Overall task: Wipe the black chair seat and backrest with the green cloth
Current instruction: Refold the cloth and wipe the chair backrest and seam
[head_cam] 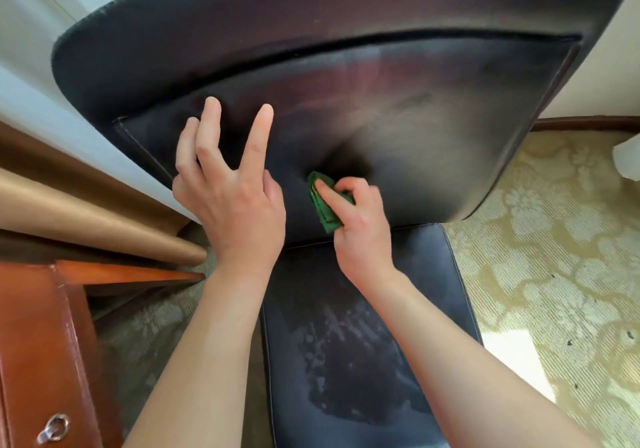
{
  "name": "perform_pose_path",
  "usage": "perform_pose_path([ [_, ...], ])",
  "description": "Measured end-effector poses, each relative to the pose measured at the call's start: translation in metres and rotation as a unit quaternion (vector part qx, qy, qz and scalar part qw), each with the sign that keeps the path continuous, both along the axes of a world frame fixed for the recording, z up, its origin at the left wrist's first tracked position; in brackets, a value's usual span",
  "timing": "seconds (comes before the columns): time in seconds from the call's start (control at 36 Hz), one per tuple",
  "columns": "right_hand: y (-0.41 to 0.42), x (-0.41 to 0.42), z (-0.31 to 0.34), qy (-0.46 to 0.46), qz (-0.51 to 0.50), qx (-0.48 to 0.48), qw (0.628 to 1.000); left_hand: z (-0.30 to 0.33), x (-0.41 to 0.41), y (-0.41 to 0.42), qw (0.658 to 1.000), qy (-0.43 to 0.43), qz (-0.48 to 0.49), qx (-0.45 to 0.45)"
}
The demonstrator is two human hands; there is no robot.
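Note:
The black chair fills the middle of the view. Its curved backrest point(398, 108) rises at the top and its seat point(349, 350) lies below, with a damp, streaky patch in the middle. My right hand point(360, 226) grips the folded green cloth point(323, 201) and presses it against the lower middle of the backrest, just above the seat's back edge. My left hand point(232, 188) rests flat on the backrest to the left of the cloth, fingers spread and holding nothing.
A reddish wooden cabinet point(45, 354) with a ring pull stands at the lower left. Tan and white curtains point(86, 201) hang at the left behind the chair. Patterned beige carpet point(554, 257) lies to the right, with a white object point(628, 156) at the right edge.

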State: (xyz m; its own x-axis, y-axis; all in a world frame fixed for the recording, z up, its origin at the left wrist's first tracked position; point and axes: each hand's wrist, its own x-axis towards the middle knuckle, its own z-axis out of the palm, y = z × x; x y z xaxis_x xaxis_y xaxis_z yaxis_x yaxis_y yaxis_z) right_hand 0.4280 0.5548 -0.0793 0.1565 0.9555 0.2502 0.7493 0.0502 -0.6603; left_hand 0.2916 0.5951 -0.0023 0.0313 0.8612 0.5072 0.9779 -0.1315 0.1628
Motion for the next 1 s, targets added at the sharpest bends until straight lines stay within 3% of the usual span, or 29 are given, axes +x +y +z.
perform_pose_path([
  [0.19,-0.013,0.041,0.036,0.068,-0.150,0.181,0.970,0.002,0.000,-0.005,1.000,-0.008,-0.012,-0.005],
  [0.33,0.010,0.064,0.047,0.079,-0.183,0.244,0.949,0.003,0.004,-0.010,0.999,-0.023,-0.019,-0.022],
  [0.61,0.030,0.025,0.045,0.112,-0.174,0.182,0.961,0.006,0.002,-0.008,0.998,-0.046,-0.034,-0.034],
  [0.72,0.026,0.004,0.042,0.073,-0.107,0.130,0.983,0.007,0.001,-0.010,0.998,-0.048,-0.028,-0.039],
  [0.89,0.007,-0.023,0.031,0.030,0.092,-0.009,0.995,0.009,0.001,-0.016,0.997,-0.034,-0.035,-0.054],
  [1.0,-0.017,-0.011,0.018,0.044,0.072,-0.054,0.995,0.008,-0.002,-0.023,0.996,-0.022,-0.047,-0.077],
])
